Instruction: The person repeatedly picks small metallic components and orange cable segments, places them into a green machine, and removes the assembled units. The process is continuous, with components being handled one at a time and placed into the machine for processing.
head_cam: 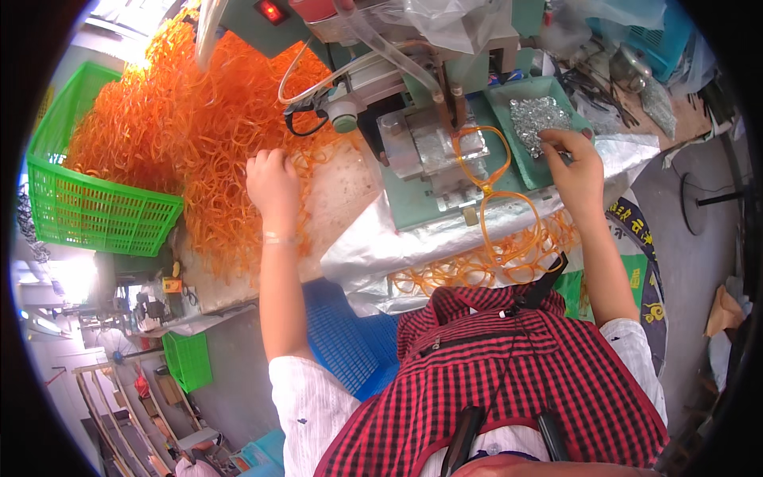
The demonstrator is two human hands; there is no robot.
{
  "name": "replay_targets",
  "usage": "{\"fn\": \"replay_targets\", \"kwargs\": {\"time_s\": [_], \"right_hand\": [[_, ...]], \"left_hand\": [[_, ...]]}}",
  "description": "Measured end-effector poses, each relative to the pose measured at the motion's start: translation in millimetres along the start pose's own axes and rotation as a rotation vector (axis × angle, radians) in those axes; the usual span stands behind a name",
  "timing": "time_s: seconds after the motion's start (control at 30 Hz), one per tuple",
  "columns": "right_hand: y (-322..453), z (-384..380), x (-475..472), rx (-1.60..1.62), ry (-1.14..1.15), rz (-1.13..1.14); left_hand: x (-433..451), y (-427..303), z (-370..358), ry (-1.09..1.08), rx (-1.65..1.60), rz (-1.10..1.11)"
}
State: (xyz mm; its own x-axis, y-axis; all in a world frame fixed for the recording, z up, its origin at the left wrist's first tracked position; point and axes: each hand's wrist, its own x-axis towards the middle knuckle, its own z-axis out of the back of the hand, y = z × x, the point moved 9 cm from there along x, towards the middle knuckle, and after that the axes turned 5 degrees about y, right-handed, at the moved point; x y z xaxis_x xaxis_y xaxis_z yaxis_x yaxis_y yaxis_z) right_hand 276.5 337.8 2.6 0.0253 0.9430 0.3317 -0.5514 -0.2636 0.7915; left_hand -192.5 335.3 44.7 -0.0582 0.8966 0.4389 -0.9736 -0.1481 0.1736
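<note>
My left hand is over the near edge of a big heap of orange plastic eyeglass frames; its fingers are curled, and whether they grip a frame cannot be told. At the green tray, my right hand has thumb and forefinger close together beside a pile of small shiny metal parts. Between my hands, an orange eyeglass frame hangs with one end at the copper-coloured tips of a bench machine, touched by neither hand. More orange frames lie in front of my checked apron.
A green plastic basket stands at the heap's left. Silver foil covers the bench's front edge, with a blue basket below it. Pliers-like tools, plastic bags and a bag of small parts lie at the right back.
</note>
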Motion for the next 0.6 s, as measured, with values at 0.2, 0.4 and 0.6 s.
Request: {"fn": "replay_targets", "kwargs": {"time_s": [0.2, 0.4, 0.6], "right_hand": [[-6, 11, -15, -0.167, -0.032, 0.049], [-30, 74, -53, -0.243, -0.192, -0.070], [72, 21, -3, 0.148, 0.200, 0.114]], "left_hand": [[23, 42, -107, 0.453, 0.275, 0.296], [-12, 15, -17, 0.519, 0.198, 0.336], [-68, -7, 26, 0.182, -1.150, 0.436]]}}
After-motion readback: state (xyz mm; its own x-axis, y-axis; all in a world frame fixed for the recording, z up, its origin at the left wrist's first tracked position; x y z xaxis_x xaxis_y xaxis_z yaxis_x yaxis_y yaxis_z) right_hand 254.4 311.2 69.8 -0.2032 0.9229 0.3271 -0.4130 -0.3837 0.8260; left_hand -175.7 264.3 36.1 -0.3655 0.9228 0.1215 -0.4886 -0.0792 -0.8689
